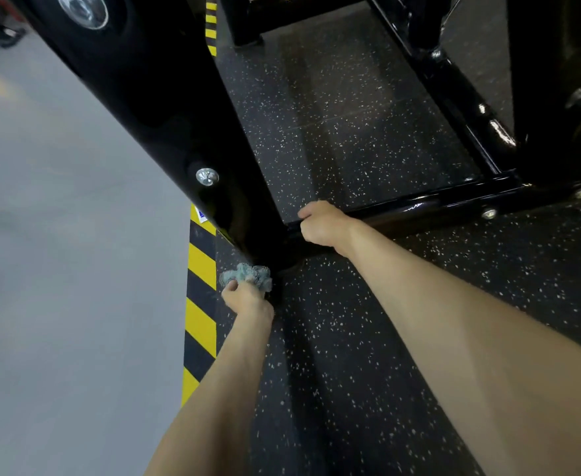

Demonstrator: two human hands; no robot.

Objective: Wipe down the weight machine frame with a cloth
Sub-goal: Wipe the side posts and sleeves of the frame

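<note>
Now my left hand is clamping its fingers around the bunched cloth and pressing it on the lowest corner of the frame, where dust is probably collecting. My right hand is curling over the frame's bottom bar, I think for steadying me.

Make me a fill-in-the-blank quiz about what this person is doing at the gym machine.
1. The left hand holds a bunched ____ at the foot of the upright post.
2. The right hand grips a low frame bar painted ____.
3. The floor tape is striped black and ____.
Missing words: cloth; black; yellow.
</note>
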